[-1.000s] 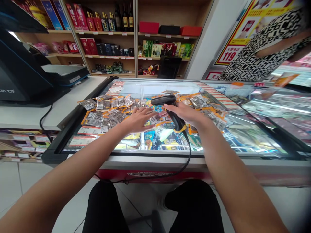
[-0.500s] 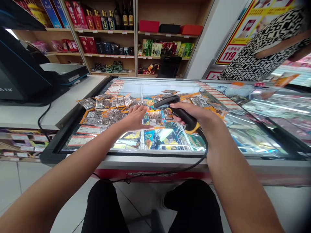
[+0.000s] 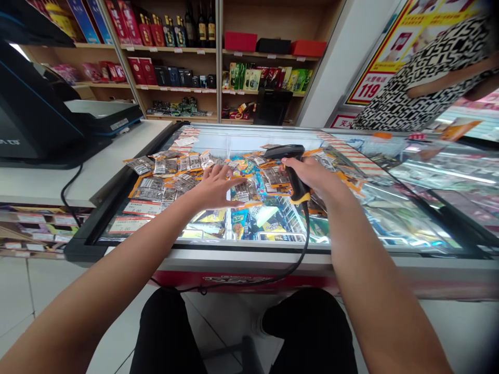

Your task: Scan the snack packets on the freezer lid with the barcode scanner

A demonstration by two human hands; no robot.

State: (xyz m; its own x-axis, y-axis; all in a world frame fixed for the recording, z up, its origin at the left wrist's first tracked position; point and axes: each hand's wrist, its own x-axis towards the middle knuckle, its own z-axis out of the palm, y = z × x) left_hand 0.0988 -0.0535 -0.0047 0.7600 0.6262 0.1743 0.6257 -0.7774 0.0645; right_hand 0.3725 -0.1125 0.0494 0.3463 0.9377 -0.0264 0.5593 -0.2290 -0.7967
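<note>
Head view: a black barcode scanner is gripped by the right hand, its fingers clamped around the handle and its thumb laid near the neck, while the scanner's head is turned toward the left. The tool is held above the glass top of a chest freezer, over the right part of a spread of small orange-edged packets. By the left hand nothing is seen to be grasped; its fingers are spread apart, palm down, over the middle of the spread. One packet is seen just beside its thumb and fingertips; whether it is touched cannot be told. Another packet is seen just left of the scanner's handle. More packets are heaped in a left pile, near which two price labels are set on the glass. Through the glass, colourful bags are seen below. The scanner's black cable is hung over the freezer's front and led leftward. Beyond the freezer, a person in a patterned top is seen at the right.
</note>
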